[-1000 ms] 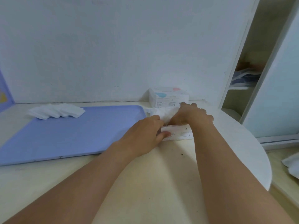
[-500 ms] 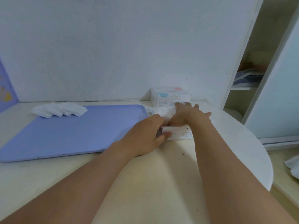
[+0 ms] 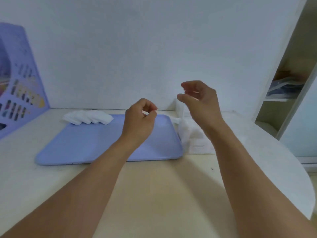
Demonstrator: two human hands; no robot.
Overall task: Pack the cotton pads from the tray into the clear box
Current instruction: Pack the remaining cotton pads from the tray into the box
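Pads (image 3: pixel 87 117): a fanned white heap at the tray's (image 3: pixel 96 145) far left corner, partly spilling over the rim onto the table (image 3: pixel 154 186). Soft, nearly weightless, compressible, likely to cling and slide apart; best pinched across the stack's edges, several at once, not scooped from the flat. Rest of tray bare. Box (image 3: pixel 188 133) just beside the tray's right edge, already stuffed with white pads, half hidden behind the right forearm; lid state hard to tell, perhaps open. Left hand (image 3: pixel 139 121) raised above the tray, fingers curled in toward the thumb, apparently holding nothing, though blur makes that uncertain. Right hand (image 3: pixel 200 102) lifted above the box, fingers loosely bent and apart, empty.
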